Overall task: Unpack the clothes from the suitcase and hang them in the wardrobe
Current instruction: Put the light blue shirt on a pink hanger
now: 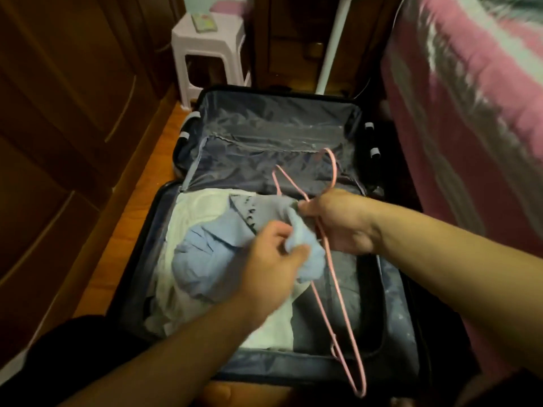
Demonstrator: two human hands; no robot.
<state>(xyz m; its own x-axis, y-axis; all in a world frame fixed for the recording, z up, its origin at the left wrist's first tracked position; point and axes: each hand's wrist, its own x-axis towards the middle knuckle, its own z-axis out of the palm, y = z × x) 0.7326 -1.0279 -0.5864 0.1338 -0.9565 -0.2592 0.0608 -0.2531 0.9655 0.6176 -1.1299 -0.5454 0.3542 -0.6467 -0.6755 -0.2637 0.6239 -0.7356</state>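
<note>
Head view looks down into the open suitcase (393,312) on the floor, and what I care about is how the pink hanger (329,268) sits against the light blue shirt (205,259). My right hand (340,221) is closed around the hanger near its neck, fingers curled shut on the wire along with a pinch of blue cloth. My left hand (273,259) is bunched on a fold of the same shirt, thumb and fingers pressed together on the fabric just beside the wire.

From my right hand the hanger's long axis runs almost straight toward me, its far tip low near the suitcase's near edge, while the hook and other shoulder point away over the lid lining. The shirt lies to the left of that line, heaped on the white clothes (188,212) in the near half of the case, with a grey garment (329,312) folded under the hanger on the right.

As I judge it, the step in hand is threading the hanger into the shirt. The left hand is nearer the body of the garment, so it should open the cloth while the right swings the wire leftward into it. I cannot tell whether any part of the wire is already inside. The wardrobe (58,113) stands to my left.
</note>
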